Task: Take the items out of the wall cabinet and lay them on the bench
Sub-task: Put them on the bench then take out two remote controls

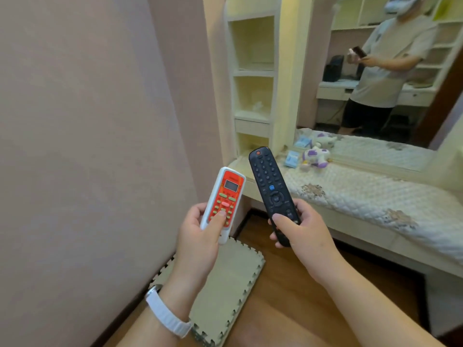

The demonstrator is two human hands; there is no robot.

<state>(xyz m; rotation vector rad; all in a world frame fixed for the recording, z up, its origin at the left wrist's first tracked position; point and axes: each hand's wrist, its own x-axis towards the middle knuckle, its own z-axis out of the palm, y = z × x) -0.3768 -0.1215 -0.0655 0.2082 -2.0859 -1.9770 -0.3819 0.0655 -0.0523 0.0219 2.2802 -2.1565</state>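
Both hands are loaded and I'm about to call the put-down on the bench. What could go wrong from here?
1. The left hand grips the red and white remote near its lower end, so most of it sticks out; it could tip or slip.
2. The right hand holds the black remote the same way.
3. The toy and blue packet already sit at the bench's near end; a careless put-down might knock them.

Markings on both remotes too blurred to read
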